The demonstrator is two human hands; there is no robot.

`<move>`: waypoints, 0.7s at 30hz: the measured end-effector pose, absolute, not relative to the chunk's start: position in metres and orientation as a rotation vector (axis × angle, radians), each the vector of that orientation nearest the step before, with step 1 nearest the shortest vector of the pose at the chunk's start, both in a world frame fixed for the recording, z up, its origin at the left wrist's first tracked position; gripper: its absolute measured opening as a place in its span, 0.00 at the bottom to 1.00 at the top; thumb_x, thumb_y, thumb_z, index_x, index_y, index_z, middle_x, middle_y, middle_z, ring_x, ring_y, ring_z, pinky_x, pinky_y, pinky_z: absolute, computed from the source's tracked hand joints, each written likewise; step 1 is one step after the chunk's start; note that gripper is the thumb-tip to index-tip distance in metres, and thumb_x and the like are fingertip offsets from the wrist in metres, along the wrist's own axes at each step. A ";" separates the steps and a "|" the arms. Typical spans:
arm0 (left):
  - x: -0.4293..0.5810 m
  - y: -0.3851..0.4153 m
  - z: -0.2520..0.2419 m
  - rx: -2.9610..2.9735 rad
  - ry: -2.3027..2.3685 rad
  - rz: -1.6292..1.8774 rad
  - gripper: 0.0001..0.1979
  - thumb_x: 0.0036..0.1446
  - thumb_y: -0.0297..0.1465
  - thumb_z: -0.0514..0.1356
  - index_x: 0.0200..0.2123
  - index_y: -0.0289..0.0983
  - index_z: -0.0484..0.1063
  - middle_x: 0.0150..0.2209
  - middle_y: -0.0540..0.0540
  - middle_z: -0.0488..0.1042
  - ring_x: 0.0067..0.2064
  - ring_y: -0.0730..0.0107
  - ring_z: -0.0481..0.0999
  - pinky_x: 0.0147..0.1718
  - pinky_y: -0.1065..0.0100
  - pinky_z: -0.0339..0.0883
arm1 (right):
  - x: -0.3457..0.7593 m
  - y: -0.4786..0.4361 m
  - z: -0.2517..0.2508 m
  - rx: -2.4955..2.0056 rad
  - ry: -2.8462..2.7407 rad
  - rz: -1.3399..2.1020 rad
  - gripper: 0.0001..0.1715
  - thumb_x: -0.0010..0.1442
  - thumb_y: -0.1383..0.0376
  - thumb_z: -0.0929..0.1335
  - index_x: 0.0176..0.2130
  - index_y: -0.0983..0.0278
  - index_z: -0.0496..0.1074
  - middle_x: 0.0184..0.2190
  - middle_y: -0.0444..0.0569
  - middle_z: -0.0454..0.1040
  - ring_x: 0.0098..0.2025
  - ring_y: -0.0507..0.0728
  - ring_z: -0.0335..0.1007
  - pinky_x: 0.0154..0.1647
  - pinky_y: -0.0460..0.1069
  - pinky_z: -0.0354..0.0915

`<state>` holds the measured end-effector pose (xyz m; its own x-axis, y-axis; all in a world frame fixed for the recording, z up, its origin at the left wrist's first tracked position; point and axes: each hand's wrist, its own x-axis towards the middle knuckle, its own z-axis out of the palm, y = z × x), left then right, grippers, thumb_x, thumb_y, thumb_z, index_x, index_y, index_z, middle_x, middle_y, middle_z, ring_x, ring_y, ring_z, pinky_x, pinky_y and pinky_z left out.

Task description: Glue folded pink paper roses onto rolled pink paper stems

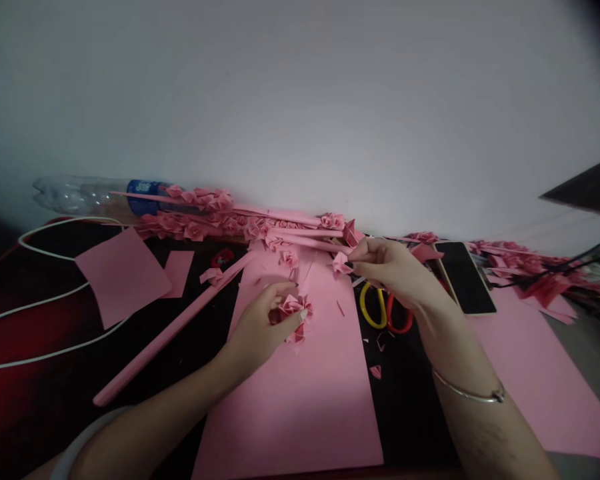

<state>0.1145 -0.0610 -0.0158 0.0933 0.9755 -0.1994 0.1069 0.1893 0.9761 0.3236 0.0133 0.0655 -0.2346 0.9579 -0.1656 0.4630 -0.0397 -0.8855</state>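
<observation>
My left hand point(273, 317) is closed on a cluster of folded pink paper flowers point(295, 308), over a long pink sheet point(300, 407). To the right and a bit farther back, my right hand point(385, 263) pinches a small pink paper flower point(341, 265) at its edge. Another small flower point(289, 258) lies between the hands on the sheet. A rolled pink paper tube point(165, 340) lies slanted to the left, with a small flower point(211, 277) by its upper end. Yellow and red scissor handles point(386, 310) show beside my right wrist.
Along the wall lie a clear plastic bottle point(87, 195) and a long heap of pink paper flowers point(195, 227). White cable loops point(35, 250) and a pink square point(123, 273) are at left. A phone point(464, 277) and another pink sheet point(540, 380) are at right.
</observation>
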 end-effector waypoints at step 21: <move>0.111 -0.062 -0.013 1.175 1.266 0.944 0.19 0.51 0.33 0.61 0.48 0.36 0.67 0.45 0.44 0.71 0.45 0.65 0.74 0.40 0.67 0.70 | 0.335 -0.030 0.036 -1.605 -2.172 0.303 0.07 0.56 0.71 0.67 0.35 0.64 0.75 0.31 0.48 0.74 0.35 0.56 0.68 0.37 0.49 0.61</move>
